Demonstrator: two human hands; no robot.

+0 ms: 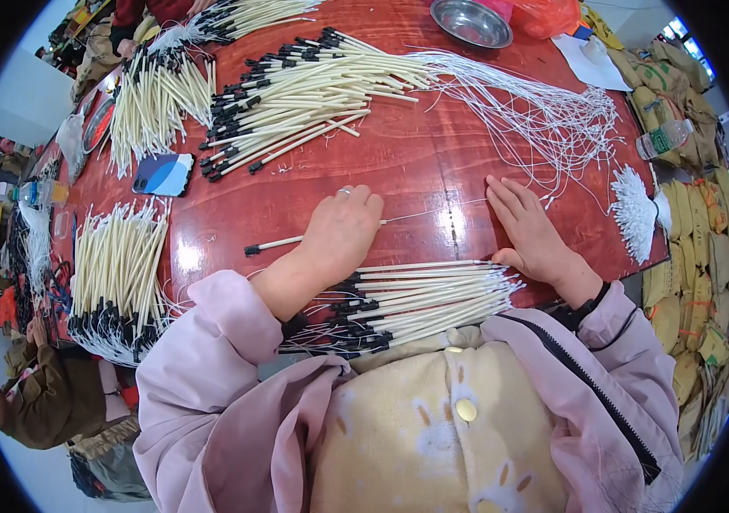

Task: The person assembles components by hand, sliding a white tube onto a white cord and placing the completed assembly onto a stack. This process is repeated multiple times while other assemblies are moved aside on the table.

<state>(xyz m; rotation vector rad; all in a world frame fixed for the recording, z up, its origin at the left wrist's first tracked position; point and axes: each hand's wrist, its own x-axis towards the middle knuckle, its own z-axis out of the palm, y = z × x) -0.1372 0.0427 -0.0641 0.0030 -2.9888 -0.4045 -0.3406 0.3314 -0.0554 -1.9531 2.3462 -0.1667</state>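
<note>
A slim cream rod [282,244] with a black end piece lies across the red table under my left hand [343,227], whose fingers are curled down over it. From the rod's other end a thin white cord [433,209] runs right, to the fingertips of my right hand [529,229]. That hand rests palm down with its fingers stretched and its thumb apart. Close to my body, below both hands, lies a row of similar cream rods [433,295], black ends left and white tips right. My right thumb is near those tips.
A large pile of rods [296,98] trails loose white cords [544,111] to the right. More rod bundles [121,256] lie left, near a phone [164,174]. A metal bowl [471,21], a bottle [665,138] and a tied white bundle [635,214] sit around the edges. Other people are at left.
</note>
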